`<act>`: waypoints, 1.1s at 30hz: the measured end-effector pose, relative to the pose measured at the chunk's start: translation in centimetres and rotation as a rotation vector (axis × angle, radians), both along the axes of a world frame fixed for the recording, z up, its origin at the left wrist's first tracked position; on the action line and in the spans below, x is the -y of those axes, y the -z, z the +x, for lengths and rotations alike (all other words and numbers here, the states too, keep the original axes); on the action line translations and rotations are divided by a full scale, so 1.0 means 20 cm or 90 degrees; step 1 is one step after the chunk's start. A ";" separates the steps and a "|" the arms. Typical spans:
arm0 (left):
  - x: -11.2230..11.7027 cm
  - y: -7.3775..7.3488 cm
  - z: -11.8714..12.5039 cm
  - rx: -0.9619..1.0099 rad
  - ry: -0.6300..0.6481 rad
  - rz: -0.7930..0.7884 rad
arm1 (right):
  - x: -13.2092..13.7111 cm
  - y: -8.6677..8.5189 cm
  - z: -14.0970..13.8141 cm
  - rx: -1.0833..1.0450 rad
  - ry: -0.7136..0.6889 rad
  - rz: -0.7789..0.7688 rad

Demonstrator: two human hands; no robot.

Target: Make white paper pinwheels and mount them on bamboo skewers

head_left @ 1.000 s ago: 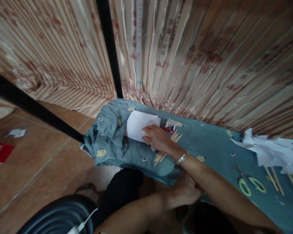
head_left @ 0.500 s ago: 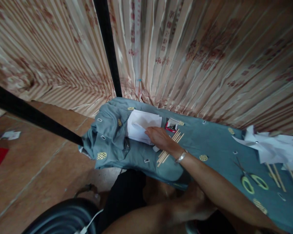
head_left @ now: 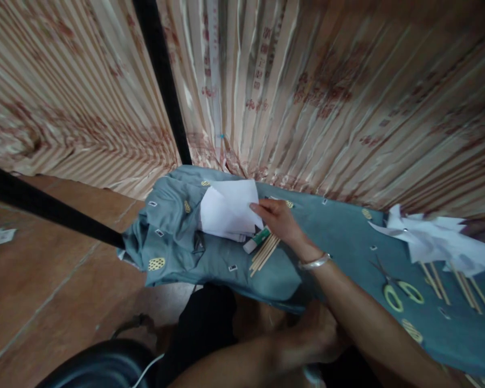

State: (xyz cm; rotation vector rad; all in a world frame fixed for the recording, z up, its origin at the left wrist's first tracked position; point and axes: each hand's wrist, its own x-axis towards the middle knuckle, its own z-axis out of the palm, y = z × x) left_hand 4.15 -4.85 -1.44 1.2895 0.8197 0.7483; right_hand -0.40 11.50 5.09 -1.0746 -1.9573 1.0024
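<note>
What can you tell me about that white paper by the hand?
The paper is plain white and thin, seemingly several sheets stacked, with layered edges along the bottom. It rests on the blue-grey cloth near its left end. The right hand pinches its right edge, holding the top sheet tilted up. A glue stick lies by its lower right corner.

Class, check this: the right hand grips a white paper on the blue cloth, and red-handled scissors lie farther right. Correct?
Not quite: the head view shows the scissors have yellow-green handles, not red. The right hand does grip the white paper on the blue cloth.
</note>
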 end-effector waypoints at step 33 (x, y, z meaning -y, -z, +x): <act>-0.25 0.01 -0.27 -0.491 -0.088 0.499 | 0.74 0.27 1.12 0.142 0.369 -0.004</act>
